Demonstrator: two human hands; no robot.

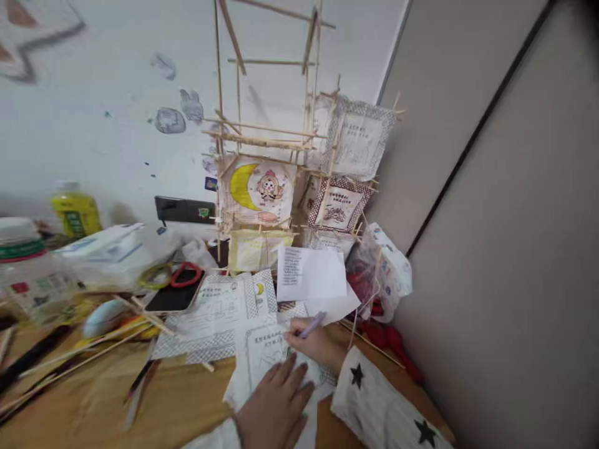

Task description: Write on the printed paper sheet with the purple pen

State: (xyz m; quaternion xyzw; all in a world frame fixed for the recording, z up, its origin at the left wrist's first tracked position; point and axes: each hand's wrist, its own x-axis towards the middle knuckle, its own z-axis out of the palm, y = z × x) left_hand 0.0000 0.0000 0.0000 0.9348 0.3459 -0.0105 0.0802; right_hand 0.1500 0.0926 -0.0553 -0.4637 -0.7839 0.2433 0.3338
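Paper (255,358) with a drawn border lies on the wooden table (201,399) right in front of you. Behind it stands a tall stick frame (264,142) hung with decorated panels, with a printed sheet (311,277) near its foot. To the left is a black phone (171,299). Your left hand (276,399) rests open on the paper, fingers extended, gripping nothing. Your right hand (311,341) curls closed around a purple pen (312,325), its tip hidden.

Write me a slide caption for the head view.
Right hand holding a purple pen over a paper, left hand spread upon it, before a stick frame.
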